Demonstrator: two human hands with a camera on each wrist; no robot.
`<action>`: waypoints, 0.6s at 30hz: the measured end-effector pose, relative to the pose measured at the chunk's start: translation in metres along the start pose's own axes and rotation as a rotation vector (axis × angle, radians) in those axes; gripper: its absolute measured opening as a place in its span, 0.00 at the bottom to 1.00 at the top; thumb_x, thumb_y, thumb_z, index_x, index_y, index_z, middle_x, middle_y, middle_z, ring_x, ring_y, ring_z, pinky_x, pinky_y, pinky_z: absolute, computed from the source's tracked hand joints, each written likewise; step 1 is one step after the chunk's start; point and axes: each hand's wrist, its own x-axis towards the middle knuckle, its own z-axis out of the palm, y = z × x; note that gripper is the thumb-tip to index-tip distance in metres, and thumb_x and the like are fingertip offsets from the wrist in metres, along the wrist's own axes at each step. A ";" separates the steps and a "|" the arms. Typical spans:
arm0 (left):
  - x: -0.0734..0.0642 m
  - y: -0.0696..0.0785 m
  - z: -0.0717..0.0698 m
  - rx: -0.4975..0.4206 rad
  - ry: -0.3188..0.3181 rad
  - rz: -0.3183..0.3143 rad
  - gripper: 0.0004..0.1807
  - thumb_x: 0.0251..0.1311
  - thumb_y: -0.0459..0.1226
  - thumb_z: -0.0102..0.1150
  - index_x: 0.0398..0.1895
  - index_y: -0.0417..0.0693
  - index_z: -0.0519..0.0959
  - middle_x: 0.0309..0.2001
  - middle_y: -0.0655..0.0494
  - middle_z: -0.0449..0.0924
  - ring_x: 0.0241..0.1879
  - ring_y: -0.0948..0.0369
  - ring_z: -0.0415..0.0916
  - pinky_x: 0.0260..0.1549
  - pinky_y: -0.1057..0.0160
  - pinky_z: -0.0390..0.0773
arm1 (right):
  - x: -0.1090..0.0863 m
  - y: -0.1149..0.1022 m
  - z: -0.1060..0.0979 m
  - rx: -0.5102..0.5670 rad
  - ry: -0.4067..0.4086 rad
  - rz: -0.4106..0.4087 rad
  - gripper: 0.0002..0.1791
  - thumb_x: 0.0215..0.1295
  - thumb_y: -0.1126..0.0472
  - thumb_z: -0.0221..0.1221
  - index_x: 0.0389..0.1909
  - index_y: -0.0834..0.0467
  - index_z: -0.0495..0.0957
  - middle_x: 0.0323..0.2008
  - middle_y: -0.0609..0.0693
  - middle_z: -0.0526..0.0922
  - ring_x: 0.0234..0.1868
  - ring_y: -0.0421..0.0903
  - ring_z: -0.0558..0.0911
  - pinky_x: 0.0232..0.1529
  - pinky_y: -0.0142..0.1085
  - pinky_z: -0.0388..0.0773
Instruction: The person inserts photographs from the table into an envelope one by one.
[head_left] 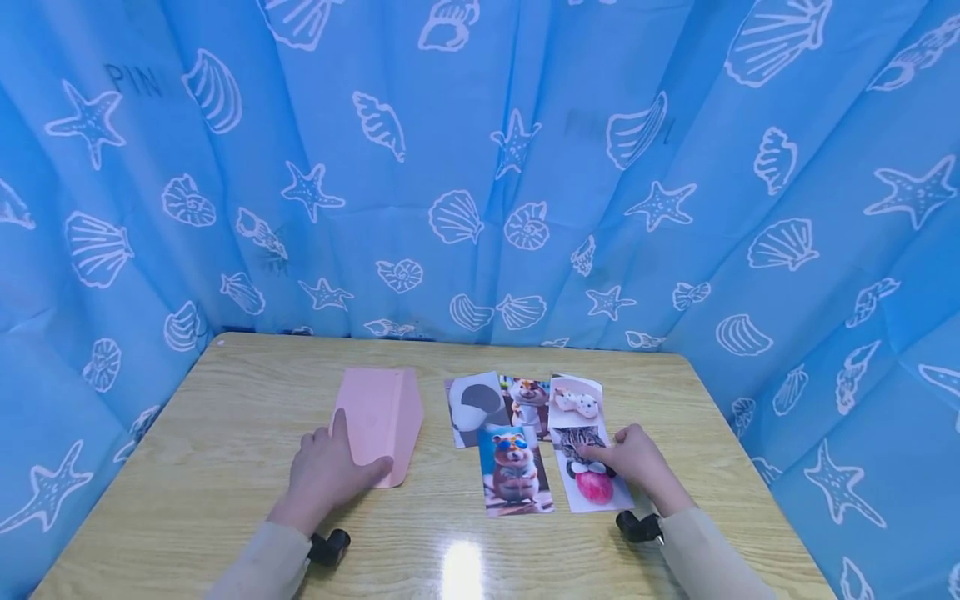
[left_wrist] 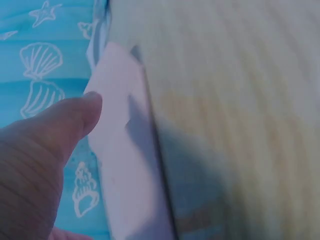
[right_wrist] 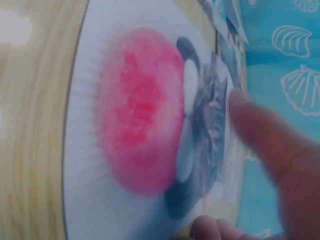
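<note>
My left hand lies at the lower left part of a pink paper envelope. Its index finger runs straight up by the envelope's left side and its thumb stretches across the lower part. In the left wrist view the thumb is over the envelope. My right hand is at the right edge of a photo card with a grey cat and a pink ball. The thumb is over the cat's picture and the other fingers curl in at the card's edge, mostly hidden.
Left of the cat card lies a card of a hamster in sunglasses. Behind them are a grey-and-white card, another hamster card and a card with small white figures. A blue shell-patterned curtain surrounds the wooden table.
</note>
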 end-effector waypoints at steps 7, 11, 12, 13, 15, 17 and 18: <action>0.005 0.005 -0.015 0.005 -0.036 0.005 0.66 0.43 0.69 0.62 0.67 0.22 0.52 0.48 0.26 0.71 0.46 0.37 0.71 0.42 0.41 0.74 | 0.010 0.002 0.001 -0.098 0.005 0.001 0.30 0.44 0.45 0.75 0.22 0.61 0.66 0.21 0.49 0.61 0.23 0.46 0.63 0.24 0.36 0.60; 0.006 0.006 -0.021 0.001 -0.031 0.006 0.63 0.43 0.66 0.66 0.63 0.19 0.55 0.43 0.29 0.74 0.41 0.40 0.74 0.38 0.45 0.76 | 0.013 0.001 0.002 -0.100 -0.008 -0.004 0.30 0.46 0.47 0.75 0.13 0.53 0.61 0.16 0.44 0.55 0.18 0.42 0.57 0.21 0.34 0.56; 0.006 0.006 -0.021 0.004 -0.029 0.009 0.62 0.42 0.65 0.67 0.61 0.19 0.57 0.41 0.30 0.74 0.40 0.42 0.75 0.37 0.45 0.76 | 0.013 0.001 0.002 -0.101 -0.011 -0.005 0.30 0.46 0.47 0.74 0.12 0.52 0.60 0.15 0.44 0.55 0.18 0.41 0.57 0.21 0.34 0.56; 0.006 0.006 -0.021 0.007 -0.029 0.012 0.61 0.42 0.65 0.67 0.60 0.19 0.58 0.40 0.31 0.75 0.39 0.43 0.75 0.37 0.46 0.76 | 0.013 0.001 0.002 -0.102 -0.015 -0.004 0.30 0.46 0.47 0.74 0.12 0.52 0.60 0.14 0.44 0.54 0.17 0.41 0.56 0.21 0.34 0.56; 0.006 0.004 -0.020 0.021 -0.031 0.020 0.61 0.42 0.65 0.67 0.59 0.19 0.59 0.38 0.32 0.75 0.37 0.44 0.75 0.35 0.47 0.76 | 0.012 0.002 0.002 -0.101 -0.021 0.008 0.29 0.47 0.47 0.74 0.12 0.53 0.61 0.15 0.44 0.55 0.18 0.42 0.58 0.22 0.34 0.57; 0.007 0.002 -0.018 0.031 -0.033 0.022 0.61 0.41 0.66 0.67 0.58 0.19 0.60 0.36 0.34 0.75 0.35 0.45 0.76 0.34 0.47 0.76 | 0.010 0.003 0.002 -0.096 -0.024 0.015 0.28 0.46 0.47 0.74 0.16 0.56 0.65 0.17 0.46 0.59 0.20 0.44 0.62 0.23 0.34 0.59; 0.007 0.001 -0.016 0.036 -0.034 0.021 0.61 0.41 0.66 0.66 0.58 0.19 0.60 0.35 0.34 0.75 0.35 0.45 0.76 0.33 0.47 0.76 | 0.009 0.003 0.002 -0.091 -0.026 0.016 0.27 0.46 0.46 0.74 0.18 0.58 0.67 0.18 0.48 0.62 0.22 0.45 0.63 0.24 0.35 0.60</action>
